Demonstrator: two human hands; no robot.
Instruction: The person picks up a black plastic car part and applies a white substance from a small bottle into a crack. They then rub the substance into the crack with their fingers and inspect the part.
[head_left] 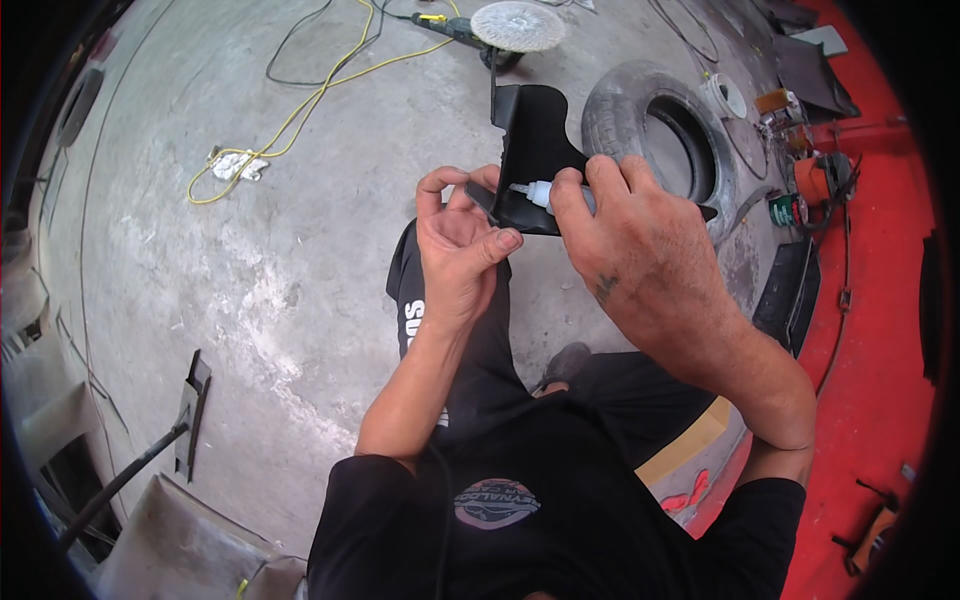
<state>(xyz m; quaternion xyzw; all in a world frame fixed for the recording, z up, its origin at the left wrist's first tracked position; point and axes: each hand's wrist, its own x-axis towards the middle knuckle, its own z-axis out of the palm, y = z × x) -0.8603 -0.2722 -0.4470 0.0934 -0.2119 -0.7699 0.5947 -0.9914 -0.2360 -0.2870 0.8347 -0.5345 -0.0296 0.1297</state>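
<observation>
My left hand [458,250] is closed, with thumb and fingers gripping the left edge of a bent black plastic part [538,125], held up above my leg. A narrow dark strip [480,200] shows between those fingers; whether it belongs to the part or is separate, I cannot tell. In my right hand [650,235] is a small pale squeeze bottle [541,193], tilted so its thin nozzle points left at the part's inner fold, close to the left fingers. The right fingers wrap round the bottle and hide most of its body. Whether the nozzle touches the plastic is unclear.
A tire [625,105] lies beyond my right hand, with a white bucket [724,96] beside it. At the far side sits a power tool with a round pale pad [518,27]. Its yellow cord [318,95] loops over the concrete. A black-headed pole tool [188,420] is at left.
</observation>
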